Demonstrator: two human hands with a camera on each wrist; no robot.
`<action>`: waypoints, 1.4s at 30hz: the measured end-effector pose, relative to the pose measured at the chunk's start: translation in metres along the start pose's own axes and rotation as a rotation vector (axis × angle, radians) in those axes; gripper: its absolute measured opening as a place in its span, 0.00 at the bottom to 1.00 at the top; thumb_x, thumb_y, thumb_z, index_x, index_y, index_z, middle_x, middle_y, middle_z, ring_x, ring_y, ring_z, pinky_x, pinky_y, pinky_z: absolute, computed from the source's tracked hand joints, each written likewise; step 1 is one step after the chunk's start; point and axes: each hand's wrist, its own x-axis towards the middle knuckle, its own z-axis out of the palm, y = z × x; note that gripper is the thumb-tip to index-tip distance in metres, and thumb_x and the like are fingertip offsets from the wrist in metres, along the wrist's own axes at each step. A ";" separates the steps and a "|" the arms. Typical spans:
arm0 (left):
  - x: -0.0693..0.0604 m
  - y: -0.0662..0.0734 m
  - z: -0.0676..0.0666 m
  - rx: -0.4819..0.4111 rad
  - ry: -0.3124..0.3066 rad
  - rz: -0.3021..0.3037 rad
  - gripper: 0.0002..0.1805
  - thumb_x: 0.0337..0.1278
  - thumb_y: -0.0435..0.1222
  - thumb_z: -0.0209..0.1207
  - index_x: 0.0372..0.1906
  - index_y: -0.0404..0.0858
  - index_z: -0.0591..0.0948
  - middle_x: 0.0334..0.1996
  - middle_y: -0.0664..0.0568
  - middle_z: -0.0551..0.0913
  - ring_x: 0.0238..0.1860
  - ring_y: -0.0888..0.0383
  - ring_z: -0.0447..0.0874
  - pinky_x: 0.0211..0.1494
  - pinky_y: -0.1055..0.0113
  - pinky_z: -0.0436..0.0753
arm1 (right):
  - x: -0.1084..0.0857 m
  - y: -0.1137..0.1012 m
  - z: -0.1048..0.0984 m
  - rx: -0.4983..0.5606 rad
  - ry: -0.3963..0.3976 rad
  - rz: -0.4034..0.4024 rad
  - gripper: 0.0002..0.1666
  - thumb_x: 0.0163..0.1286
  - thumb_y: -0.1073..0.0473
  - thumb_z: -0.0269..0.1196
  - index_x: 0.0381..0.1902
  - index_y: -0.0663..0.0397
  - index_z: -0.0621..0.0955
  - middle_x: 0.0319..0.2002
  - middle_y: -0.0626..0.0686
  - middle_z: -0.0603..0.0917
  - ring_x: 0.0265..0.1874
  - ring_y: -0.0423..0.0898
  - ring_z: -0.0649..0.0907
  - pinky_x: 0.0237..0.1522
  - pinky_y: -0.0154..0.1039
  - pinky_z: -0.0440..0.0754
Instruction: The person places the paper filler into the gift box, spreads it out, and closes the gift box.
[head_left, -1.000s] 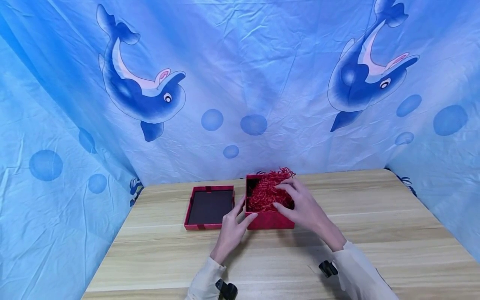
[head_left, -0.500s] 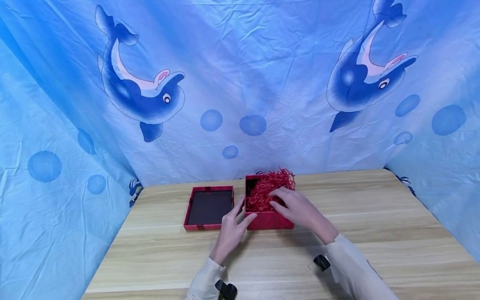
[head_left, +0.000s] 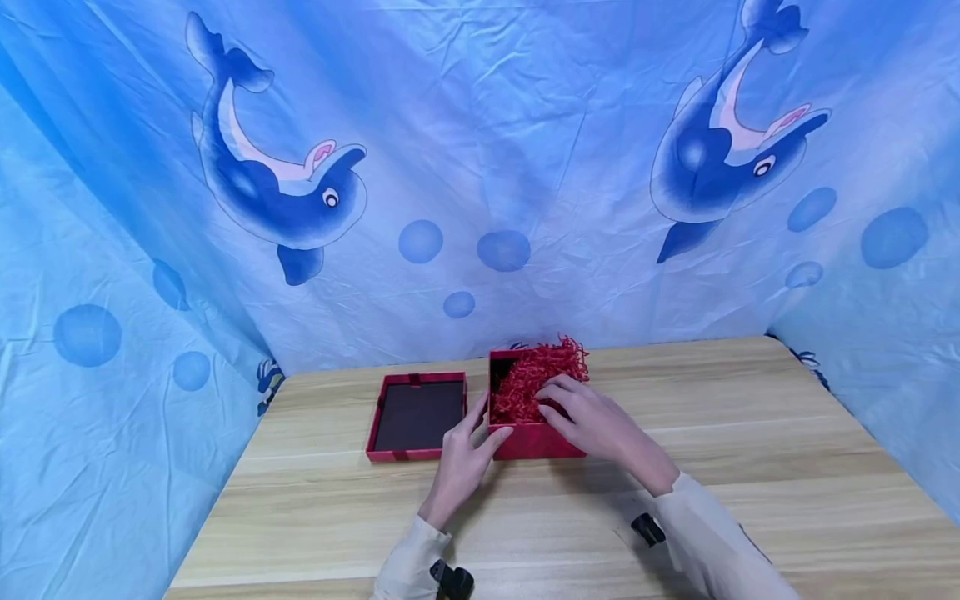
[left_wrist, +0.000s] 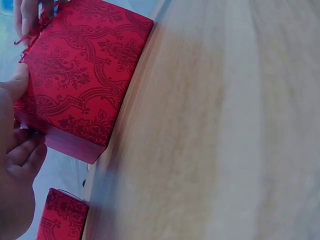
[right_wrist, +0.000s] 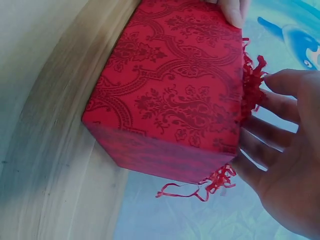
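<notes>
A red patterned gift box [head_left: 536, 442] stands uncovered on the table, filled mostly with red shredded paper [head_left: 536, 371] heaped to the right. Dark inner wall shows at its back left. My left hand [head_left: 462, 467] holds the box's front left corner, thumb on the front face [left_wrist: 75, 75] and fingers against the left side. Over the front right part, my right hand [head_left: 592, 421] has its curled fingertips in the paper and pinches some of it. In the right wrist view, strands [right_wrist: 252, 85] stick out above the rim near the thumb; the other fingertips are hidden behind the box.
To the left of the box lies its red lid [head_left: 418, 415], dark inside facing up. The wooden table [head_left: 735, 417] extends to both sides and in front. A blue dolphin-print curtain [head_left: 465, 167] hangs behind the table's far edge.
My right hand has moved slightly left and down into the shredded paper, and its thumb and fingers have drawn closer together. The left hand keeps its place on the box.
</notes>
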 end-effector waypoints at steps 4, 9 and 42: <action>0.000 0.000 0.000 0.002 0.001 -0.014 0.40 0.66 0.49 0.68 0.78 0.40 0.69 0.72 0.42 0.71 0.65 0.38 0.76 0.65 0.47 0.77 | -0.005 -0.004 -0.002 0.009 0.102 -0.057 0.10 0.74 0.58 0.66 0.49 0.55 0.86 0.49 0.51 0.80 0.44 0.46 0.81 0.46 0.47 0.85; -0.001 -0.001 0.000 0.011 0.014 0.010 0.39 0.67 0.47 0.68 0.77 0.38 0.69 0.71 0.40 0.72 0.64 0.38 0.77 0.65 0.47 0.78 | -0.009 -0.008 0.004 -0.031 0.093 -0.131 0.09 0.72 0.56 0.68 0.45 0.54 0.86 0.42 0.48 0.80 0.39 0.45 0.77 0.42 0.43 0.81; 0.001 -0.001 0.001 0.006 0.007 0.016 0.39 0.67 0.46 0.68 0.78 0.39 0.69 0.72 0.40 0.71 0.65 0.39 0.77 0.65 0.46 0.77 | 0.011 -0.004 -0.016 0.020 0.035 0.157 0.26 0.71 0.52 0.71 0.60 0.61 0.81 0.52 0.58 0.81 0.49 0.55 0.82 0.49 0.55 0.85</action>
